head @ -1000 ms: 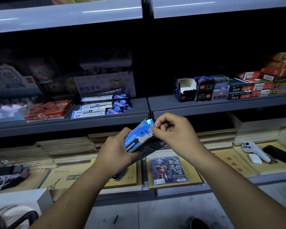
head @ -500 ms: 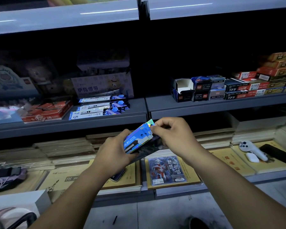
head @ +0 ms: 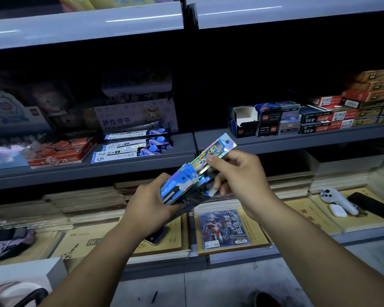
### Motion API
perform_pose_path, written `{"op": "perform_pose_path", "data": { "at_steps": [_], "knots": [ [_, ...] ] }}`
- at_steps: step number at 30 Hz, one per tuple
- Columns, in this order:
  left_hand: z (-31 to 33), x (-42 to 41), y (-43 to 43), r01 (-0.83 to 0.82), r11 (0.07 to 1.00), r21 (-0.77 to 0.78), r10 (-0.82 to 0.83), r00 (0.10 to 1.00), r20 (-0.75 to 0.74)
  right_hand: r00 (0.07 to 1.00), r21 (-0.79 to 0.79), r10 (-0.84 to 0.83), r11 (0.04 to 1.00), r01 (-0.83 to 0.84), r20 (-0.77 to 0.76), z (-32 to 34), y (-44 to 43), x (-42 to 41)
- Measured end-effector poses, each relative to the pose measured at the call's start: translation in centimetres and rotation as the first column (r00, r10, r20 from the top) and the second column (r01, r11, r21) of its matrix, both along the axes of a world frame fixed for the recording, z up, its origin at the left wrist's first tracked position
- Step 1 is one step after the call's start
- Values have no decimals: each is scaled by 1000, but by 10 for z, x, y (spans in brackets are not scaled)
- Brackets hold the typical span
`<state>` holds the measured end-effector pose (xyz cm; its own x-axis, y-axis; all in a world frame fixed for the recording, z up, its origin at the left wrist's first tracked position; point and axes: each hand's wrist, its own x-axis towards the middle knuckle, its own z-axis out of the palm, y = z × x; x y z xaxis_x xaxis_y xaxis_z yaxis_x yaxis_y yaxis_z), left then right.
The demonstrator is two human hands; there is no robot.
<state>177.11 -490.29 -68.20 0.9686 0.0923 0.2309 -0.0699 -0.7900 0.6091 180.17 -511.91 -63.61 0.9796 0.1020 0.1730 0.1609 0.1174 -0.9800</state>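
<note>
Foil, silvery and rainbow-shot, now shows well clear of the stack (head: 179, 187). One packet (head: 220, 147) has been drawn out up and to the right, its punched hanging end pointing towards the edge of the shelf (head: 297, 140). Half a second ago it sat flush with the others, and only the corner of the blue bundle showed between the hands. The change, then, is the pull itself.

The right hand (head: 242, 176) has risen and moved away from the left. Its fingers (head: 216, 162) pinch the packet near its middle, thumb on top. The packet's lower end is still tucked among the blue ones, so it is not free yet. The left hand (head: 151, 204) has stayed low, wrapped round the stack from below. It holds the stack tilted in the air above the notebooks (head: 87, 242) and a phone (head: 156, 237) lying on them.

My reading is that sorting is under way and this foil packet has been singled out from the blue ones. Long blue-and-white packs (head: 133, 147) lie flat on the shelf to the left, which may be where it belongs, though that cannot be told from here. The next move calls for a clean last pull along the packet's length, with the left hand clamping the rest so that none slide out with it.
</note>
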Motion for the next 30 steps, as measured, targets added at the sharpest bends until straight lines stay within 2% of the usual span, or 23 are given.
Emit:
{"op": "perform_pose_path", "data": {
  "at_steps": [3, 6, 11, 19, 25, 30],
  "knots": [
    [0, 2, 4, -25, 1000, -6, 25, 1000, 3, 988, 66, -148, 987, 145, 47, 4, -3, 4],
    [1, 2, 7, -62, 996, -62, 63, 998, 10, 946, 180, -319, 935, 305, 55, 11, -13, 9],
    [4, 3, 12, -105, 977, -186, 112, 993, 31, 889, 236, -455, 870, 433, 46, 15, -31, 15],
    [6, 3, 9, -85, 954, -288, 101, 994, 43, 903, 139, -419, 904, 404, 96, 3, -25, 18],
    [5, 2, 6, -83, 977, -198, 93, 995, 44, 924, 79, -366, 930, 359, 109, -1, -14, 14],
    [5, 1, 2, -80, 978, -195, 92, 995, 50, 939, -130, -293, 939, 317, 180, -12, -5, 10]
  ]
}}
